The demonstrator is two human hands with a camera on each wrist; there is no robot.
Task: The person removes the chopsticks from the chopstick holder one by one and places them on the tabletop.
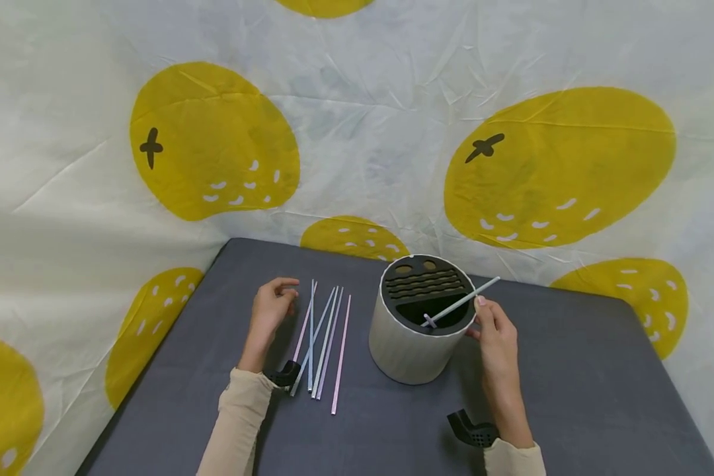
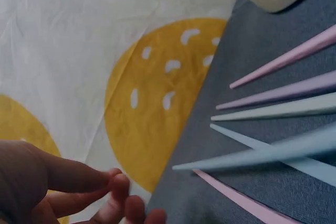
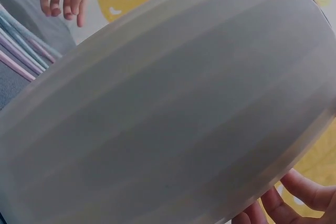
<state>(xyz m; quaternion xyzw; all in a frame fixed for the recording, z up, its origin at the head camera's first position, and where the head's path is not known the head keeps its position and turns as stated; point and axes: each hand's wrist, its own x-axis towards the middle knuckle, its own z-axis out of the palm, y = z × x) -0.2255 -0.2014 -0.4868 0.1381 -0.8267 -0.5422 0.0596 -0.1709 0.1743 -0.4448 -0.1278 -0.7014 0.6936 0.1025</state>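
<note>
A round white utensil holder (image 1: 404,354) with a dark slotted lid (image 1: 410,305) stands upright on the table. My right hand (image 1: 498,337) grips its right side, thumb near the rim and fingers along the wall. A pale blue chopstick (image 1: 465,299) leans out over the rim beside that thumb, crossed at its lower end by a short purple stick end (image 1: 430,321) in the lid's large opening. Left of the holder lie several pastel chopsticks, among them a pink chopstick (image 1: 342,357). Nothing shows in my left hand (image 1: 272,305), held loosely curled by their far ends.
The dark grey tabletop (image 1: 577,383) extends on both sides of the holder. White cloth (image 1: 369,145) with yellow fruit prints hangs behind the table and at its left. Black wrist mounts (image 1: 473,430) sit at both wrists.
</note>
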